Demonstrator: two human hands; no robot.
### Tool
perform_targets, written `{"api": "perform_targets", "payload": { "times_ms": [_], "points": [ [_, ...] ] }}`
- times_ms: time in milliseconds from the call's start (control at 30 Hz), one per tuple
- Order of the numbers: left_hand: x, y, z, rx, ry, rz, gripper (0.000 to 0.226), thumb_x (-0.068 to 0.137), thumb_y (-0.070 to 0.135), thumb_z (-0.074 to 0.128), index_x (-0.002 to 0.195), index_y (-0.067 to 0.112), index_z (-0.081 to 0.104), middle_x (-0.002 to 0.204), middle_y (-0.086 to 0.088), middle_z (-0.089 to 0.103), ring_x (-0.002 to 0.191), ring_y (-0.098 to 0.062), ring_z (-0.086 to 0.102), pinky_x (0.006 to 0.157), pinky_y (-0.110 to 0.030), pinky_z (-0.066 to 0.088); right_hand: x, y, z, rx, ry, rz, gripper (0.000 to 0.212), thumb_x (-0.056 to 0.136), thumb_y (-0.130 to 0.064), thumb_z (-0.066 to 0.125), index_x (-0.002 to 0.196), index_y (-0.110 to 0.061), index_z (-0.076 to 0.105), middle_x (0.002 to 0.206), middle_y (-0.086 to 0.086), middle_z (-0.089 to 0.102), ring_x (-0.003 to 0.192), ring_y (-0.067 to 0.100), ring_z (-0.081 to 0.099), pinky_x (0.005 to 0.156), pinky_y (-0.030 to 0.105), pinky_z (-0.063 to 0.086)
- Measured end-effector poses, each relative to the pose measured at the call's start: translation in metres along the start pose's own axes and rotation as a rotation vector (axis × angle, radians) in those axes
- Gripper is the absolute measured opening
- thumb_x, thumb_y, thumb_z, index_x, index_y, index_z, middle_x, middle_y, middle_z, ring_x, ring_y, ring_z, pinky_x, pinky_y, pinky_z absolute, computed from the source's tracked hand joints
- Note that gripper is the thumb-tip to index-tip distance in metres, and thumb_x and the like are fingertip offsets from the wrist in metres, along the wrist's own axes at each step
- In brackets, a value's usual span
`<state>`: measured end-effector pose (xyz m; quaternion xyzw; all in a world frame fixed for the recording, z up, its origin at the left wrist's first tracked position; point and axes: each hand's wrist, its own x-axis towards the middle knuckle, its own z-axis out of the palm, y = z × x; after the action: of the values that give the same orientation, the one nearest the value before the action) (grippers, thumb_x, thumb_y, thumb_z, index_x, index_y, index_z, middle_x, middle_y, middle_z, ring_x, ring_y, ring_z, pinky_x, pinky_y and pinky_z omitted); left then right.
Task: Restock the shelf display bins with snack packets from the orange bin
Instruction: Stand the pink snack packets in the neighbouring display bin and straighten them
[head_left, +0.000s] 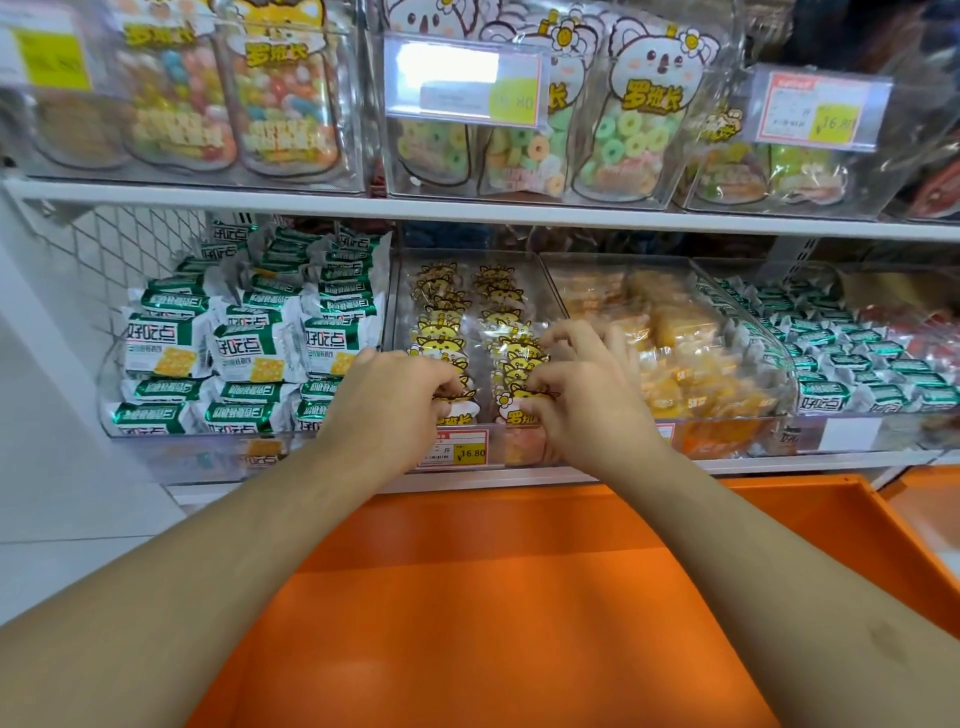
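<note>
Orange bin (519, 597) is sitting below the front edge of the lower shelf (779, 462), its floor showing bare between the two forearms. Both hands are reaching into the clear display bin (550, 291) at the shelf's middle. Left hand (395, 395) is curling its fingers round the top of a clear snack packet (457, 402) at the bin's front edge; right hand (582, 395) is pinching the neighbouring packet (519, 410), fingers bent over the row behind. Packets are standing in two rows (467, 312), each printed with a yellow cartoon animal and yellow characters, partly hidden by the fingers. Price tag (457, 449) on the bin's front is reading "16.80" on a yellow patch with a red border; smaller print too blurred to read. Left-hand bin is holding green-and-white packets (249, 343) marked "好吃点". Right of the middle bin, orange-yellow packets (670, 338) are piling up, writing unreadable; further right, small green-and-white packets (841, 358) carry "好吃点" too. Upper shelf (467, 210) is carrying clear bins of candy pouches (644, 119) with a white cartoon koala, flowers and "罗班长" in yellow; ring-shaped sweets are showing through. Upper tags (467, 83) are also showing yellow patches, one reading "16.80".
</note>
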<state>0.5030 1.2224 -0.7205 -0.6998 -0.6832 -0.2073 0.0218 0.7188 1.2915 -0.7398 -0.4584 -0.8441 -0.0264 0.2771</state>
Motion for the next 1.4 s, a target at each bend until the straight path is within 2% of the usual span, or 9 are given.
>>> {"api": "perform_targets", "payload": {
  "times_ms": [267,467,633,767,800,900,1033,1233,1400],
  "points": [
    [0.001,-0.007,0.004,-0.109,-0.024,0.011,0.017,0.091,0.02,0.081,0.105,0.029,0.08,0.097,0.009,0.08,0.097,-0.017,0.072,0.106,-0.044,0.047,0.001,-0.001,0.006,0.042,-0.022,0.052,0.01,0.08,-0.029,0.089,0.086,-0.024,0.083,0.129,-0.009,0.066,0.123,0.031,0.046,0.099,0.05,0.039],
    [0.0,-0.01,0.008,0.005,-0.023,0.07,0.014,0.097,0.03,0.074,0.109,0.035,0.075,0.096,0.01,0.075,0.098,-0.016,0.065,0.103,-0.037,0.037,0.001,-0.005,0.004,0.01,-0.038,0.06,0.008,0.082,-0.029,0.088,0.085,-0.023,0.083,0.126,-0.01,0.068,0.123,0.029,0.045,0.097,0.044,0.034],
    [-0.003,-0.006,0.005,0.025,-0.028,0.075,0.021,0.103,0.03,0.064,0.122,0.035,0.067,0.108,0.011,0.073,0.106,-0.015,0.061,0.104,-0.036,0.033,-0.002,-0.007,0.002,0.018,-0.055,0.047,0.011,0.086,-0.029,0.084,0.09,-0.022,0.077,0.12,-0.009,0.068,0.122,0.028,0.046,0.101,0.048,0.036],
    [-0.007,0.003,0.005,0.024,0.073,0.127,0.036,0.1,0.017,0.06,0.134,0.03,0.06,0.128,0.013,0.065,0.122,-0.013,0.057,0.11,-0.037,0.035,-0.005,-0.007,-0.006,0.03,-0.068,0.063,0.028,0.091,-0.028,0.077,0.109,-0.021,0.056,0.104,-0.006,0.055,0.102,0.022,0.047,0.098,0.041,0.037],
    [-0.008,0.005,0.005,0.029,0.09,0.157,0.042,0.099,0.017,0.06,0.14,0.028,0.057,0.136,0.011,0.061,0.129,-0.013,0.054,0.113,-0.038,0.035,-0.005,-0.009,-0.009,0.025,-0.076,0.074,0.035,0.092,-0.028,0.075,0.119,-0.02,0.053,0.109,-0.004,0.055,0.104,0.022,0.047,0.101,0.041,0.038],
    [-0.011,0.014,0.014,0.05,0.023,0.169,0.065,0.103,0.032,0.055,0.161,0.017,0.031,0.164,0.001,0.035,0.153,-0.018,0.03,0.126,-0.038,0.027,-0.005,-0.015,-0.011,-0.04,-0.119,-0.005,0.065,0.096,-0.032,0.069,0.151,-0.015,0.038,0.146,0.002,0.052,0.139,0.023,0.042,0.121,0.044,0.029],
    [-0.016,0.016,0.029,0.1,-0.092,0.107,0.075,0.11,0.044,0.035,0.167,0.014,-0.003,0.176,-0.002,-0.001,0.162,-0.019,-0.003,0.132,-0.04,0.004,-0.011,-0.018,-0.005,-0.137,-0.193,-0.089,0.059,0.104,-0.04,0.047,0.157,-0.018,0.031,0.16,-0.003,0.042,0.153,0.019,0.028,0.129,0.044,0.013],
    [-0.028,0.011,0.037,0.149,-0.18,0.138,0.072,0.112,0.04,0.031,0.167,0.016,-0.01,0.175,-0.002,-0.011,0.161,-0.017,-0.013,0.131,-0.037,-0.006,-0.007,-0.013,0.001,-0.151,-0.219,-0.074,0.058,0.105,-0.042,0.039,0.158,-0.019,0.036,0.161,-0.006,0.042,0.153,0.017,0.027,0.13,0.047,0.01],
    [-0.013,0.01,0.017,0.089,-0.085,0.11,0.063,0.111,0.045,0.026,0.167,0.019,0.012,0.174,0.004,0.017,0.16,-0.011,0.011,0.132,-0.037,0.0,-0.007,-0.012,-0.004,-0.102,-0.241,-0.054,0.057,0.108,-0.042,0.042,0.161,-0.023,0.032,0.164,-0.009,0.038,0.156,0.014,0.021,0.129,0.048,0.004]
  ]
}}
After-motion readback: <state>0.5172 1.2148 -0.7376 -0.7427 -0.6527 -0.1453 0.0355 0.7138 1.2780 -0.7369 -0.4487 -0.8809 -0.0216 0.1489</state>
